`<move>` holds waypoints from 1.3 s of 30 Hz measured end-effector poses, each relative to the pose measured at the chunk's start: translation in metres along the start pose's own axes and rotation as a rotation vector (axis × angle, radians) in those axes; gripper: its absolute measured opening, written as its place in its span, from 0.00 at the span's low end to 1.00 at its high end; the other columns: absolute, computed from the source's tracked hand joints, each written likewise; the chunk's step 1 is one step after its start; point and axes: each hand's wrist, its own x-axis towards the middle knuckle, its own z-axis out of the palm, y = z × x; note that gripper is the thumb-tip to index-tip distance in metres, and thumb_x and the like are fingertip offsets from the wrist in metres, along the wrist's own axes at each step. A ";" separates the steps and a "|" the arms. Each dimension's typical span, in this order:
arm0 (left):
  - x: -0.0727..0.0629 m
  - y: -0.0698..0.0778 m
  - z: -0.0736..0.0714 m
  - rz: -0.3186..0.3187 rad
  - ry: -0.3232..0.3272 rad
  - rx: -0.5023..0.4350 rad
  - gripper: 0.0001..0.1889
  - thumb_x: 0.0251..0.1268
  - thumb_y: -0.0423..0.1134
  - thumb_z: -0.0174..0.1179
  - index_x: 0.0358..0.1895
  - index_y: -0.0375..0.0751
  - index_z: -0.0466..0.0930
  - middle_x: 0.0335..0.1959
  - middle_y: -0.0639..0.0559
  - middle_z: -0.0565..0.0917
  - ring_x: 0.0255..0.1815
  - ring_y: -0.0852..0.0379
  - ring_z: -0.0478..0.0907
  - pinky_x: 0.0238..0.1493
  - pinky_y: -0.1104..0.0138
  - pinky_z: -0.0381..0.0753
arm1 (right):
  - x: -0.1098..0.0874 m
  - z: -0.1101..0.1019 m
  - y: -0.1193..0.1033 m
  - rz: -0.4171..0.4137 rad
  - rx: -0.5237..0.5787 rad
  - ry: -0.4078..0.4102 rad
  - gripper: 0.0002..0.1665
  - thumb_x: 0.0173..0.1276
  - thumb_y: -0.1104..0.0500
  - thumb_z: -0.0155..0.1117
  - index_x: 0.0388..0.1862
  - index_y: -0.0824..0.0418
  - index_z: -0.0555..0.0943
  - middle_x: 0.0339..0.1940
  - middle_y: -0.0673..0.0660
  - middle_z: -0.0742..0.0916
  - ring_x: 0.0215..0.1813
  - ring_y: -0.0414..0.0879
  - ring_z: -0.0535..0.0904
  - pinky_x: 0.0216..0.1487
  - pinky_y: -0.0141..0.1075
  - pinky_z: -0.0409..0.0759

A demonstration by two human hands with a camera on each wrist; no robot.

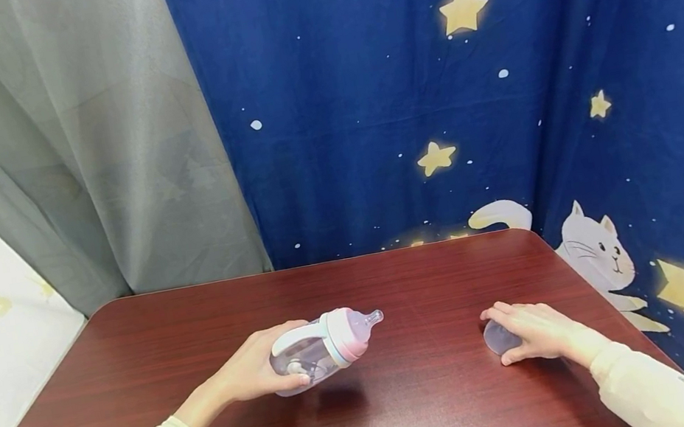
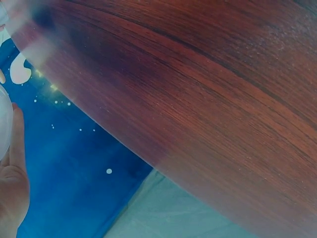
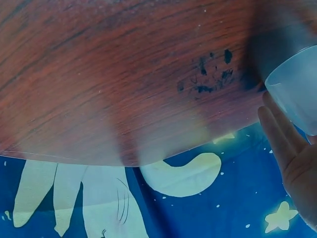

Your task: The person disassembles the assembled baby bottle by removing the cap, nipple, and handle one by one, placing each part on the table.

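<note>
Feeding bottle [image 1: 331, 349], gripped tilted by the left hand [image 1: 261, 364], could be dropped through slipping, while a translucent cap [image 1: 500, 339] is pinched by the right hand [image 1: 538, 330].

- My left hand [image 1: 255, 366] is gripping the bottle [image 1: 337, 341] from the left.
- Well right of the bottle, my right hand [image 1: 535, 329] is holding the cap [image 1: 500, 338].
- Beneath the bottle, the table [image 1: 428, 416] is lying.
- Behind it, a curtain [image 1: 356, 92] is hanging.
</note>
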 end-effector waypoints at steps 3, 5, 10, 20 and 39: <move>0.000 0.001 0.000 0.003 0.000 -0.003 0.31 0.42 0.52 0.66 0.52 0.47 0.69 0.40 0.62 0.76 0.34 0.65 0.73 0.34 0.69 0.73 | 0.000 -0.001 0.000 0.001 -0.006 -0.001 0.37 0.45 0.39 0.67 0.51 0.55 0.70 0.39 0.45 0.72 0.34 0.39 0.72 0.28 0.36 0.69; 0.000 0.001 0.000 0.003 0.000 -0.007 0.30 0.43 0.52 0.66 0.52 0.48 0.69 0.40 0.62 0.76 0.34 0.65 0.73 0.34 0.69 0.73 | -0.001 -0.001 -0.001 0.004 -0.007 0.001 0.38 0.45 0.39 0.66 0.52 0.55 0.69 0.40 0.46 0.72 0.34 0.39 0.72 0.27 0.37 0.69; 0.001 0.002 0.000 0.001 0.000 -0.009 0.30 0.43 0.52 0.66 0.52 0.48 0.69 0.40 0.62 0.76 0.34 0.65 0.73 0.33 0.69 0.73 | -0.001 -0.001 -0.003 0.022 -0.008 0.000 0.41 0.50 0.37 0.62 0.58 0.57 0.67 0.45 0.49 0.73 0.33 0.41 0.74 0.29 0.39 0.71; 0.001 0.004 0.000 -0.012 -0.006 -0.008 0.30 0.42 0.53 0.66 0.52 0.48 0.69 0.40 0.63 0.76 0.34 0.66 0.73 0.34 0.69 0.73 | 0.000 -0.005 -0.005 0.086 -0.004 0.042 0.44 0.52 0.32 0.56 0.61 0.57 0.65 0.51 0.51 0.73 0.42 0.45 0.74 0.36 0.44 0.72; 0.002 0.002 0.002 -0.003 -0.006 -0.001 0.30 0.43 0.52 0.66 0.52 0.48 0.69 0.39 0.63 0.76 0.34 0.66 0.73 0.33 0.69 0.73 | 0.014 -0.040 -0.034 -0.032 -0.059 0.217 0.36 0.54 0.37 0.58 0.59 0.51 0.68 0.52 0.49 0.75 0.50 0.44 0.72 0.36 0.42 0.74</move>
